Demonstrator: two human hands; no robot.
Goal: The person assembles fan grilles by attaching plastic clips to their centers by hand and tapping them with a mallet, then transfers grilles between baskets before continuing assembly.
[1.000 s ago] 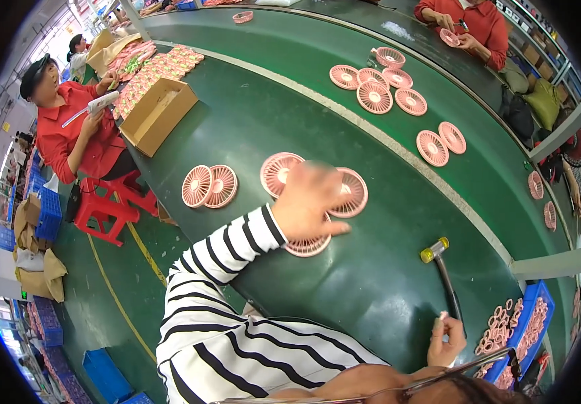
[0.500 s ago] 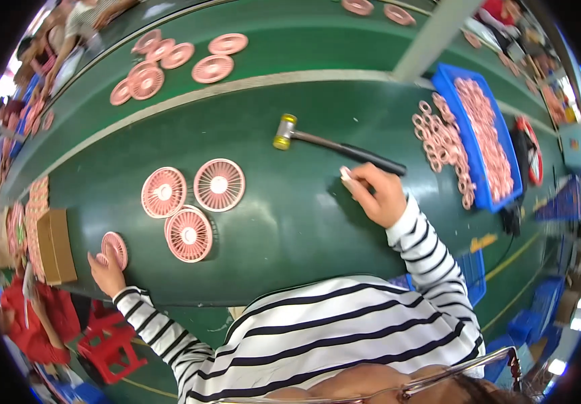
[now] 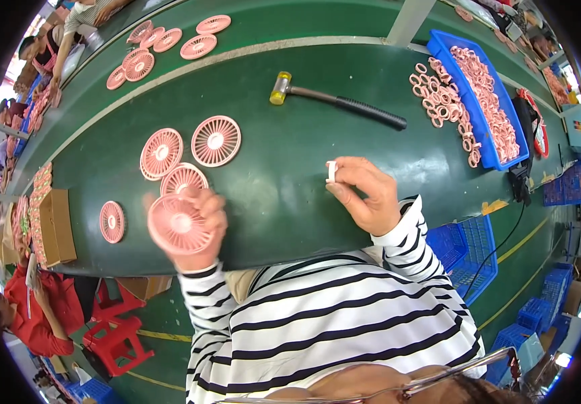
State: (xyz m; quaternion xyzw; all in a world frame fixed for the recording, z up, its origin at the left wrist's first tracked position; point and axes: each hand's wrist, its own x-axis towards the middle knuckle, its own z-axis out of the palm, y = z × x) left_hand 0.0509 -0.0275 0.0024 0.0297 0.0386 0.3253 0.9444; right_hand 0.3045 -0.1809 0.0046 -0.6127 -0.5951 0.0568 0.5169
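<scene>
My left hand is closed on the edge of a round pink fan grille with radial slots, lifted and tilted above the table's near edge; both are slightly blurred. Just beyond it, another slotted pink grille lies partly covered by the held one. Two more lie farther off, a left grille and a right grille. Between thumb and forefinger, my right hand pinches a small pale pink ring over the green table. By itself at the left lies a single grille.
A hammer with yellow faces and a black grip lies beyond my hands. To the right, loose pink rings lie beside a blue bin of rings. A cardboard box stands far left; more grilles sit beyond the pale rail.
My left hand has moved right from the lone grille, leaving it on the table, and has lifted a grille off the nearest stack. My right hand still pinches the ring. The view has shifted.
</scene>
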